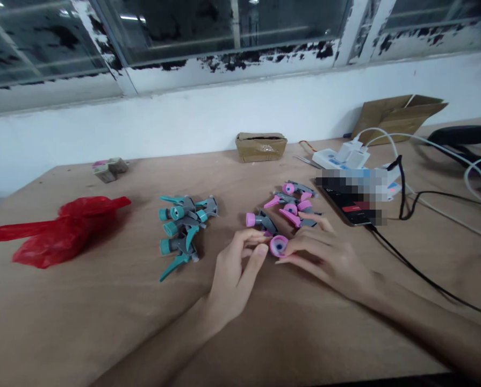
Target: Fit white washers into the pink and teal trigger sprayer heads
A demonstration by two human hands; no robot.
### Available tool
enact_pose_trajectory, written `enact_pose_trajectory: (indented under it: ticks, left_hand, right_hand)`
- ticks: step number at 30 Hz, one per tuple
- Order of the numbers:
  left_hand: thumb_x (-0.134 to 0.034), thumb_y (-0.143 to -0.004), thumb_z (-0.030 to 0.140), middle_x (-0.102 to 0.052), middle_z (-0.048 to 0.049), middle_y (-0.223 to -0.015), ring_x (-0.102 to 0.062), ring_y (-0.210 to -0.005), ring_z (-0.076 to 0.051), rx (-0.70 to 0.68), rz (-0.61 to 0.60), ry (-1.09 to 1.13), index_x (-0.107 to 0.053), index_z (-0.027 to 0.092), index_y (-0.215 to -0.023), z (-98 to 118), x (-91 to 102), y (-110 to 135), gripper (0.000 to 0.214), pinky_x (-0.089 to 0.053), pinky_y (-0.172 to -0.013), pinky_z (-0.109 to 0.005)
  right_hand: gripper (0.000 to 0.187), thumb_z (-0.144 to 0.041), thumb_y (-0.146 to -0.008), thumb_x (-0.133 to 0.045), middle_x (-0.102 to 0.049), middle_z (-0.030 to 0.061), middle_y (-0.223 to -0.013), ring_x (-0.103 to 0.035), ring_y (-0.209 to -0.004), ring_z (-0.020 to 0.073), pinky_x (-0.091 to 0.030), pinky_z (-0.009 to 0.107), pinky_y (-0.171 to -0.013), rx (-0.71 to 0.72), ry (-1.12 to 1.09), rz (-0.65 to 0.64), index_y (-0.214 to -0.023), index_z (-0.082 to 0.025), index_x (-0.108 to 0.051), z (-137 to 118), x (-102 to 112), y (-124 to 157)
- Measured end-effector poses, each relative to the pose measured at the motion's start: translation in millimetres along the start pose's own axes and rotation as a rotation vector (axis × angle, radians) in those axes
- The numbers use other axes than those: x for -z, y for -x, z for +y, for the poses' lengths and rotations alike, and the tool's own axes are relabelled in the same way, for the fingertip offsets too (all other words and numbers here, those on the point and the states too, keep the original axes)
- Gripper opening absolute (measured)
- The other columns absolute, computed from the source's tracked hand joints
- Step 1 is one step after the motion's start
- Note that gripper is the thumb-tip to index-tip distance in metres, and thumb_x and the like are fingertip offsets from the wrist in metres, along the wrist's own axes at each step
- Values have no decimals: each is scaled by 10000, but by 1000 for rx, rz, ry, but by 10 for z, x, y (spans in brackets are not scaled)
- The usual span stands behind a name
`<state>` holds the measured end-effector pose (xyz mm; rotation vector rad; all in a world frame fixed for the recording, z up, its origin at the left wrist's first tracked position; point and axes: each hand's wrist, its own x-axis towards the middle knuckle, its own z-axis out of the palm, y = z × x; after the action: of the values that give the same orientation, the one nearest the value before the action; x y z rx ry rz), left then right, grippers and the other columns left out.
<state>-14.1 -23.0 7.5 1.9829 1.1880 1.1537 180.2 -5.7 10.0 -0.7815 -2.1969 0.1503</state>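
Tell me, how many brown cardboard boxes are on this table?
2: a small box near the wall, left of the white power strip, and a larger box behind and right of that strip. No others show.

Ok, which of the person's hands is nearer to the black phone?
Right. The right hand is just in front of the phone, on the person's side of it; the left hand is farther off, to the phone's left and also nearer the person.
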Motion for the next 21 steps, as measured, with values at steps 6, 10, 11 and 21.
enact_pose_trajectory:
  ticks: [6, 10, 11, 21]
  left_hand:
    - [-476, -895, 221, -607, -41, -1021, -588, -961, -165, -67, 125, -212, -549, 202, -1005, -158, 107, -105, 133, -484, -844, -307]
    - [-486, -884, 218, -515, -69, -1193, -514, -1108, -203, -46, 61, -338, -485, 223, -1168, -340, 129, -229, 284, -457, -918, -372]
    - [-484, -885, 218, -504, -71, -1214, -504, -1124, -208, -46, 41, -351, -462, 229, -1209, -380, 127, -258, 325, -446, -933, -387]
    - [-553, -824, 148, -600, -46, -1106, -558, -1044, -211, -81, -97, -371, -555, 231, -1123, -477, 99, -406, 311, -445, -920, -390]
  right_hand:
    - [62, -287, -809, -626, -676, -33, -715, -627, -710, 147, -383, 412, -970, -60, 153, 114, -798, -235, -594, 137, 231, -86]
    - [119, -347, -827, -593, -691, -13, -737, -624, -689, 162, -351, 459, -976, -16, 356, 130, -790, -235, -609, 453, 428, -288]
    - [141, -353, -834, -582, -695, 2, -748, -622, -699, 170, -344, 467, -972, 8, 426, 149, -782, -226, -614, 540, 451, -341]
    - [225, -343, -883, -508, -688, -16, -717, -615, -747, 172, -235, 476, -1010, -48, 541, -67, -752, -235, -655, 468, 178, -266]
